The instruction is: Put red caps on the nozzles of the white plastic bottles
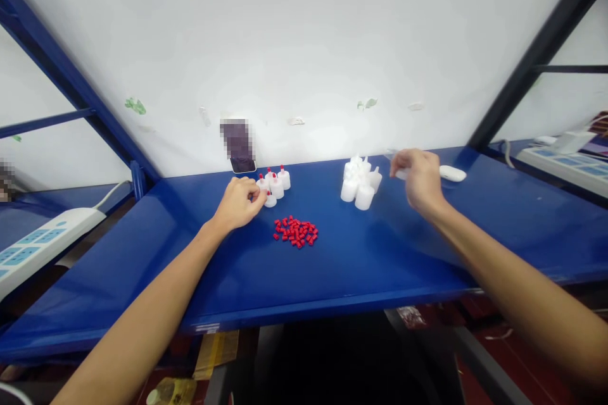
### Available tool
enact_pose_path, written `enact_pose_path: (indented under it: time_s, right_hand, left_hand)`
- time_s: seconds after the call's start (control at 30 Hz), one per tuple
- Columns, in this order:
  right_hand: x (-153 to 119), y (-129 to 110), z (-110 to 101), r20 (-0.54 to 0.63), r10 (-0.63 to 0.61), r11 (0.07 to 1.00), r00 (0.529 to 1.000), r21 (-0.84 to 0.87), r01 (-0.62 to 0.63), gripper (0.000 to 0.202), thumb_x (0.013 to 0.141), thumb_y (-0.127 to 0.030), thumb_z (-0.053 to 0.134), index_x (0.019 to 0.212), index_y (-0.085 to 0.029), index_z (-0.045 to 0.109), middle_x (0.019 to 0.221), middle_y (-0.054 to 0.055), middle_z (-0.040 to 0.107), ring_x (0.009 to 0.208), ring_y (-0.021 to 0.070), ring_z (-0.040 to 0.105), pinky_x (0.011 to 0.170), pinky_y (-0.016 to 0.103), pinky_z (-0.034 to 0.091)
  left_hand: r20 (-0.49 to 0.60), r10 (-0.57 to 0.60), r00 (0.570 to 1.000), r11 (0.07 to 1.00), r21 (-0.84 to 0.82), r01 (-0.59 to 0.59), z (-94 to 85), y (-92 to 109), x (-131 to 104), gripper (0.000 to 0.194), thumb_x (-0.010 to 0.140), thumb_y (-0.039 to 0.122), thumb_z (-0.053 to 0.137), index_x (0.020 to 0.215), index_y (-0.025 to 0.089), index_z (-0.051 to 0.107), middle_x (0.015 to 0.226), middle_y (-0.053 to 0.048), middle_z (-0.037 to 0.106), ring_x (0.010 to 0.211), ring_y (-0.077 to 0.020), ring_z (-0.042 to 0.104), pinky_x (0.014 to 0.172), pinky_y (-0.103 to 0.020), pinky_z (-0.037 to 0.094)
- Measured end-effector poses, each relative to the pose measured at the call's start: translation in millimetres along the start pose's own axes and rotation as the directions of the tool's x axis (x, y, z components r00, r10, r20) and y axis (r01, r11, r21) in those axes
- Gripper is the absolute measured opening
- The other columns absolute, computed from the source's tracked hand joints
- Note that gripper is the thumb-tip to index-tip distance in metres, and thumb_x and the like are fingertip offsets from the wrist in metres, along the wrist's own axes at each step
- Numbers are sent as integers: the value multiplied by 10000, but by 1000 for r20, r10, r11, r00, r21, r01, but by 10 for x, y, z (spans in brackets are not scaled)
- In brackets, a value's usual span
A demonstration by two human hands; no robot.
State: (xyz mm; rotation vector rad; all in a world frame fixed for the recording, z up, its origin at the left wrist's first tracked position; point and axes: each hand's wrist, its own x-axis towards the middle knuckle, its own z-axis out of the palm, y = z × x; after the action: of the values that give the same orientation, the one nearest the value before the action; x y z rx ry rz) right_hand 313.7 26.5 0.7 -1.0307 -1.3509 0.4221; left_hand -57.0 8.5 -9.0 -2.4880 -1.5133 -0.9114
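Note:
My left hand [241, 201] is closed beside several white bottles with red tips [277, 187]; its fingertips are at the nearest, partly hidden bottle [270, 200]. To the right of centre stand several white bottles [364, 195] with bare white nozzles. My right hand [420, 178] is raised just right of them, slightly blurred, fingers bent together around something pale and see-through that I cannot make out. A small pile of red caps [297, 232] lies on the blue table [304, 278] between the two bottle groups, nearer the front.
A phone [241, 149] leans against the wall behind the left bottles. One white rounded object [453, 173] lies right of my right hand. Power strips sit at the far left [47, 243] and far right [570, 168]. Blue shelf posts rise at both sides.

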Motion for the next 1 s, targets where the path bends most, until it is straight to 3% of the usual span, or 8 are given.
enact_pose_path:
  time_s: [0.13,0.23,0.33,0.47,0.63,1.0]
  right_hand:
    - [-25,-21,86,157,-33,998,987,-45,41,150,779,-192,444,644,-241,400,649,15,506,646,184,467,629,341,376]
    - [-52,7,141,289,-53,998,956,-25,63,169,723,-144,449,796,-249,338,760,-2,490,705,183,451,655,331,381]
    - [-79,43,141,376,-121,983,919,-84,164,202,786,-166,484,912,-253,352,909,10,489,819,188,479,759,352,415]
    - [-140,34,84,406,-179,945,896,-181,271,162,894,-278,528,1022,-232,440,1039,53,519,932,211,515,875,397,429]
    - [-237,58,8,419,-248,876,874,-289,387,196,916,-300,564,1086,-209,594,1042,80,588,954,240,567,879,419,460]
    - [-320,114,-13,450,-307,851,838,-265,454,244,897,-256,620,1131,-213,673,1082,93,646,981,255,630,867,422,516]
  left_hand:
    - [138,18,990,996,-85,-6,31,6,-29,438,876,309,470,500,180,285,518,39,236,501,-94,222,559,-297,213]
    - [166,20,986,994,-109,-2,43,27,-49,432,865,308,503,497,175,321,518,42,235,496,-88,217,548,-297,194]
    - [164,26,986,994,-107,-9,36,47,-52,430,862,315,513,491,175,348,505,41,257,485,-87,232,543,-296,194]
    - [160,38,986,996,-86,-25,23,59,-43,439,871,330,502,486,179,353,490,38,276,472,-89,242,544,-298,195]
    - [176,56,983,997,-68,-44,32,71,-38,414,876,326,496,505,173,392,489,31,342,476,-89,281,552,-288,217]
    - [237,54,970,998,-39,-46,48,118,-47,368,903,337,500,581,163,528,524,18,465,495,-94,353,574,-262,263]
